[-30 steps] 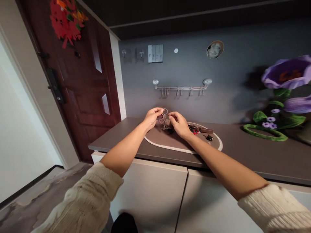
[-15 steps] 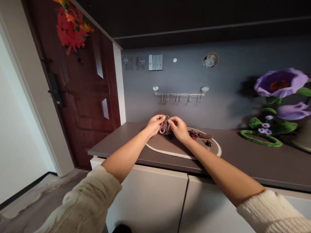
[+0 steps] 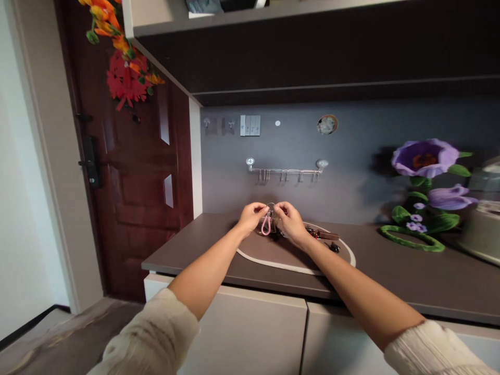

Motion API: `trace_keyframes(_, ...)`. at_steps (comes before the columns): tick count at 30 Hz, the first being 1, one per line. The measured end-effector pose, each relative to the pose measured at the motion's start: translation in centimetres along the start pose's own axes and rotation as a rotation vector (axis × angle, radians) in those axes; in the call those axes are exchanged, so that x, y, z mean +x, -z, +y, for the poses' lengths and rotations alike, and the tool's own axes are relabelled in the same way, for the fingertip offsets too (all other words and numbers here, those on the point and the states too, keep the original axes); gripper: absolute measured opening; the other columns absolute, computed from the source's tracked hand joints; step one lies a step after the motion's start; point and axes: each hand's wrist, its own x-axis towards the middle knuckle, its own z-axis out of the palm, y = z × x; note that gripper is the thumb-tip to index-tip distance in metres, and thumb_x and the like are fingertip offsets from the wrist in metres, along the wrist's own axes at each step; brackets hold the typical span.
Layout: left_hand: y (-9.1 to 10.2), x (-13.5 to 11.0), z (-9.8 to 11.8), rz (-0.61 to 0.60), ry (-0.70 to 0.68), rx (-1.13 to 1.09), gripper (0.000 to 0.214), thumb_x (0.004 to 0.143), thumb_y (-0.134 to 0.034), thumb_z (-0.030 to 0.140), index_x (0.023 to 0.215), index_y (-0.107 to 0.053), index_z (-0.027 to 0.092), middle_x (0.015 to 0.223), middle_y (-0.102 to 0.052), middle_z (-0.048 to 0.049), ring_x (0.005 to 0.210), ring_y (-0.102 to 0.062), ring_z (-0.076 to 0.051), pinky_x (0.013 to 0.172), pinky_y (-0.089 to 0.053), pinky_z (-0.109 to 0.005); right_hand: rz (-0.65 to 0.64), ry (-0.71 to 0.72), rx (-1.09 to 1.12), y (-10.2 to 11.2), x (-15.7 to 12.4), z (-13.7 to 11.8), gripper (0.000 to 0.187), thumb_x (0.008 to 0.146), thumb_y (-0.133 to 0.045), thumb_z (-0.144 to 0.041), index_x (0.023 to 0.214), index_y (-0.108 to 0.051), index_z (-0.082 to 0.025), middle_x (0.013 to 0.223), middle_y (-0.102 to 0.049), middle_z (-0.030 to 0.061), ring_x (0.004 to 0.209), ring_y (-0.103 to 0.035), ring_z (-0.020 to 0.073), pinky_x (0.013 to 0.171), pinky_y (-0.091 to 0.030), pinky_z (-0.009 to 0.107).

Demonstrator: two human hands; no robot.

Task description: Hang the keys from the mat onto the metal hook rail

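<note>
My left hand (image 3: 251,217) pinches one side of a thin metal key ring (image 3: 271,204) over the counter. The other side of that ring is between the thumb and fingers of my right hand (image 3: 289,222). A pink loop strap (image 3: 266,226) hangs below my left fingertips, with small metal pieces beside it, too small to make out. Under both hands lies an oval brown mat (image 3: 289,257) with a cream border. On its right part, partly behind my right hand, are a brown strap (image 3: 328,236), a small black item (image 3: 334,247) and some red and dark bits.
On the wall behind, a clear rail (image 3: 287,171) carries several hooks. A purple fabric flower (image 3: 425,159) with a green base stands on the counter (image 3: 375,265) at right, near a pale container (image 3: 482,229). A dark cabinet (image 3: 312,57) overhangs; a red-brown door (image 3: 144,156) is at left.
The camera view has tilted up, so everything sits lower. Both hands stay on the key ring, fingertips slightly repositioned, and the pink strap now hangs straighter down.
</note>
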Motion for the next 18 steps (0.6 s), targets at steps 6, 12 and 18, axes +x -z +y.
trace_keyframes(6, 0.8, 0.5, -0.6, 0.141, -0.149, 0.389, 0.019, 0.078, -0.048, 0.027, 0.077, -0.061, 0.013, 0.078, -0.062, -0.0043, 0.073, -0.054, -0.012, 0.072, -0.04, -0.024, 0.016, -0.048, -0.023, -0.3, 1.5, -0.7, 0.021, 0.072, -0.049, -0.037, 0.071, -0.052, -0.017, 0.07, -0.055, 0.0016, 0.068, -0.049, 0.0138, 0.067, -0.04, 0.027)
trace_keyframes(12, 2.0, 0.4, -0.9, 0.301, -0.112, 0.862, 0.029, 0.086, -0.035, 0.031, 0.075, -0.058, 0.017, 0.078, -0.061, -0.0053, 0.076, -0.053, -0.015, 0.068, -0.036, -0.025, 0.039, -0.187, 0.088, -1.7, 4.8, -0.7, 0.017, 0.073, -0.047, -0.034, 0.072, -0.051, -0.018, 0.068, -0.057, 0.0009, 0.062, -0.052, 0.0122, 0.061, -0.043, 0.026)
trace_keyframes(18, 2.2, 0.3, -1.0, 0.293, -0.083, 1.029, 0.029, 0.088, -0.031, 0.029, 0.078, -0.057, 0.019, 0.082, -0.062, -0.0054, 0.077, -0.055, -0.015, 0.066, -0.034, -0.025, 0.132, -0.216, 0.02, -3.5, 8.6, -0.2, 0.015, 0.074, -0.046, -0.03, 0.071, -0.053, -0.017, 0.069, -0.059, 0.0019, 0.063, -0.054, 0.0122, 0.06, -0.043, 0.024)
